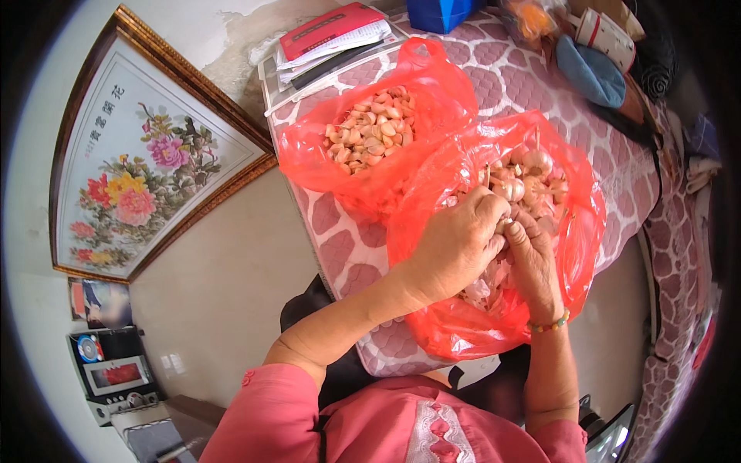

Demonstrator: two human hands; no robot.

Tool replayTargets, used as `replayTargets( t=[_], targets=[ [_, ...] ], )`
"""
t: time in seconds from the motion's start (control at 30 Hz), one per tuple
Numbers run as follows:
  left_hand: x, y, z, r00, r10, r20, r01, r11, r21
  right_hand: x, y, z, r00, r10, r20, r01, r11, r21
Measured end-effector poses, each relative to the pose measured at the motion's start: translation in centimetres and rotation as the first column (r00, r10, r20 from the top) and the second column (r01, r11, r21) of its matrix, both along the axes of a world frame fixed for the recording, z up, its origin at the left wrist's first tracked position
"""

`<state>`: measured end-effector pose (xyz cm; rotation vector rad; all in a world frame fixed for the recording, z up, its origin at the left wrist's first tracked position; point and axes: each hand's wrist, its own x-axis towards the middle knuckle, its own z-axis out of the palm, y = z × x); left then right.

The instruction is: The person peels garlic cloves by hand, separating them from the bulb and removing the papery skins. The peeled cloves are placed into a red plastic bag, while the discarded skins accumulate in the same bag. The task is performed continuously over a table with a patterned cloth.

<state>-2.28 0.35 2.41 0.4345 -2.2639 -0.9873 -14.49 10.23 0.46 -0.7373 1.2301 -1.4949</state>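
My left hand (460,246) and my right hand (531,254) meet fingertip to fingertip over an open red plastic bag (448,338). Pinched between them is a small garlic clove (502,226), mostly covered by my fingers. Whole garlic bulbs (537,162), some with dry stems, fill the far part of this bag, just beyond my hands. Papery garlic skins (479,292) lie in its near part, below my wrists. A second red plastic bag (307,136) stands open to the far left, holding a heap of loose garlic cloves (373,127).
Both bags rest on a table with a quilted purple-and-white cover (336,223). Papers and a red booklet (330,32) are stacked at the far left corner, near a blue box (443,14). A blue cloth (590,72) and a cup (605,37) sit far right. A framed flower picture (156,156) leans at left.
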Motion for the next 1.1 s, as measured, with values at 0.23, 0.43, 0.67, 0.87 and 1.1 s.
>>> replayTargets(
  t=[0.23,0.43,0.67,0.87,1.1],
  targets=[
    [-0.6,0.7,-1.3,0.993,0.111,-0.036,-0.110,0.993,0.040,0.2,-0.6,0.5,0.998,-0.066,-0.016,0.066,0.997,0.046],
    [-0.9,0.6,-1.3,0.986,0.108,-0.125,-0.104,0.994,0.034,0.2,-0.6,-0.7,0.988,-0.139,0.061,0.138,0.990,0.022],
    [-0.7,0.4,-1.4,0.979,0.008,-0.202,-0.004,1.000,0.020,0.9,-0.6,-0.9,0.987,-0.133,0.087,0.133,0.991,0.002],
    [-1.3,-0.2,-1.0,0.976,-0.061,-0.211,0.064,0.998,0.006,0.8,-0.5,0.3,0.980,-0.169,-0.106,0.175,0.984,0.043],
    [-1.1,-0.7,-1.9,0.965,-0.099,-0.244,0.132,0.983,0.124,0.2,-1.2,-0.6,0.947,-0.211,0.242,0.226,0.973,-0.036]
  ],
)
